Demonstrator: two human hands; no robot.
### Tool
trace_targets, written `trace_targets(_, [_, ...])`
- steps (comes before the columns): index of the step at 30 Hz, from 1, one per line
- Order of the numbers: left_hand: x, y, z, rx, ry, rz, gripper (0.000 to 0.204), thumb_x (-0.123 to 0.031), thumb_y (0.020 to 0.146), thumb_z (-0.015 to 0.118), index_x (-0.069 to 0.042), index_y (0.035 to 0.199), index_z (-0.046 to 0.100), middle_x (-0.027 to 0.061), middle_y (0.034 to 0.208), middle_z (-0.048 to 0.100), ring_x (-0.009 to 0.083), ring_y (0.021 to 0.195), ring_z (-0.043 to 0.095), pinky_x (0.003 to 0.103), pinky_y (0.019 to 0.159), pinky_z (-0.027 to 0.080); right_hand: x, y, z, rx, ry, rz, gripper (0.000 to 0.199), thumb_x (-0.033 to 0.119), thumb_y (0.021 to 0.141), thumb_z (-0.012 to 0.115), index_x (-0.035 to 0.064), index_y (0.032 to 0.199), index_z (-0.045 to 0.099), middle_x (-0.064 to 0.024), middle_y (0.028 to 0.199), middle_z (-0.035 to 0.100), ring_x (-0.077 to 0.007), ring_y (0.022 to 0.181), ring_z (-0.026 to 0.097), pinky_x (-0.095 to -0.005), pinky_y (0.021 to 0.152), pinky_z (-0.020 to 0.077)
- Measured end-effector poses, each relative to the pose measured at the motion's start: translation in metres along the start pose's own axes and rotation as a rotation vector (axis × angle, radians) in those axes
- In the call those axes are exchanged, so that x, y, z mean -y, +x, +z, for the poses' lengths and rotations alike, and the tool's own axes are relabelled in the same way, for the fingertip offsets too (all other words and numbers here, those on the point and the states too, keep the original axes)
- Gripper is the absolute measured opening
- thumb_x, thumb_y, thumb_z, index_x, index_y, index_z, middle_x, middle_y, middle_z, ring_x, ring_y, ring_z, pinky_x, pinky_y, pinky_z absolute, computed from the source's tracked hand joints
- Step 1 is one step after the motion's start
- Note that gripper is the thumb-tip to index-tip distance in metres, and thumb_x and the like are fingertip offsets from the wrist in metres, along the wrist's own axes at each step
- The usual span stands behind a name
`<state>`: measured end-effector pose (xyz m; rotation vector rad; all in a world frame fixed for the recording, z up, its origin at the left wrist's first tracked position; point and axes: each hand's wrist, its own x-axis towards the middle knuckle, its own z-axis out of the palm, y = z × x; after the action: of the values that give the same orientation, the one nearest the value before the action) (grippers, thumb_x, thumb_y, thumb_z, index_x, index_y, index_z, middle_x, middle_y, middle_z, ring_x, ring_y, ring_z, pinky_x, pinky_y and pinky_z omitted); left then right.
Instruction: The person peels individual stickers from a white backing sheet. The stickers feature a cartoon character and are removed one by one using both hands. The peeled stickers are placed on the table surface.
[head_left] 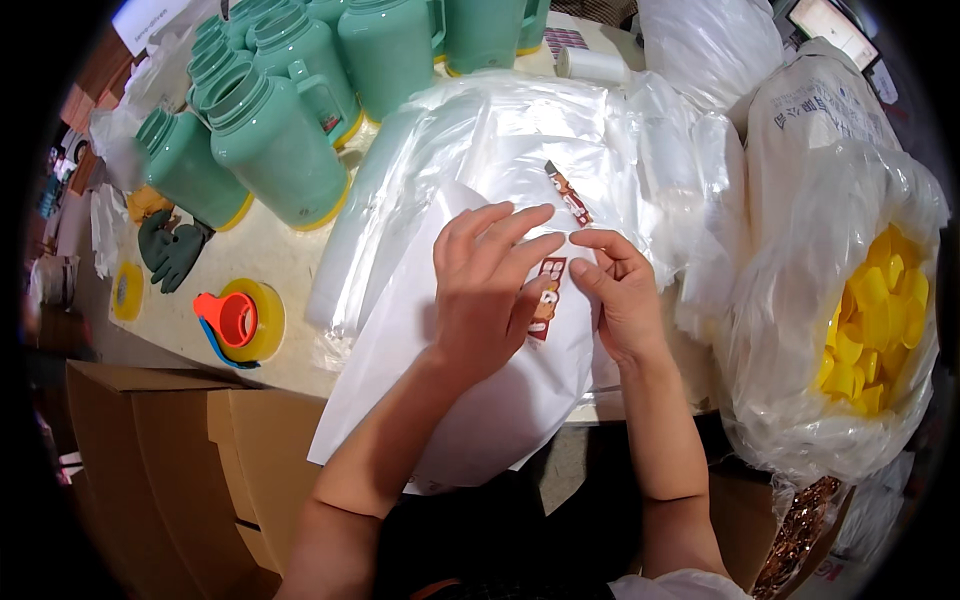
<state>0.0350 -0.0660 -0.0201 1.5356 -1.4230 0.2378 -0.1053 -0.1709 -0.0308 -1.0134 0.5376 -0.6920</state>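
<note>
A white plastic bag with a red and brown printed strip hangs over the table's front edge, lying on a pile of clear plastic bags. My left hand lies flat on the bag, fingers spread over its upper part. Beside it, my right hand pinches the bag's top edge next to the print. Both hands touch the same bag and nearly meet at the fingertips.
Several green jugs with yellow bases stand at the back left. A tape dispenser with yellow tape and green gloves lie on the table. A large bag of yellow caps stands right. Cardboard boxes sit below left.
</note>
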Motion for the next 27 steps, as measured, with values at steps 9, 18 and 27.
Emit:
trace_targets(9, [0.009,0.01,-0.007,0.22,-0.089,0.025,0.023,-0.001,0.081,0.059,-0.009,0.1,0.068,0.006,0.092,0.061,0.0275,0.093,0.055,0.04,0.092,0.037,-0.003,-0.007,0.012,-0.033,0.091,-0.006,0.02,0.002,0.09,0.065,0.0037,0.108,0.056,0.0024,0.078,0.064,-0.0013,0.072,0.05,-0.0178,0.067,0.0395])
trace_targets(18, [0.007,0.006,-0.009,0.302,0.013,0.009,0.015,-0.002,0.08,0.062,-0.009,0.093,0.066,0.0052,0.088,0.059,0.0271,0.089,0.056,0.038,0.088,0.04,-0.006,-0.011,0.014,-0.066,-0.15,-0.03,0.017,0.0,0.09,0.06,0.0029,0.105,0.052,0.003,0.074,0.059,0.0,0.065,0.044,-0.0179,0.056,0.0336])
trace_targets(27, [0.009,0.002,-0.014,0.304,-0.09,-0.06,0.018,0.002,0.074,0.066,-0.01,0.088,0.066,0.0048,0.085,0.059,0.0267,0.085,0.057,0.038,0.084,0.042,-0.017,-0.007,0.016,-0.098,-0.147,-0.045,0.013,-0.002,0.09,0.059,0.0027,0.099,0.051,0.0045,0.073,0.053,0.0,0.062,0.042,-0.0175,0.054,0.0318])
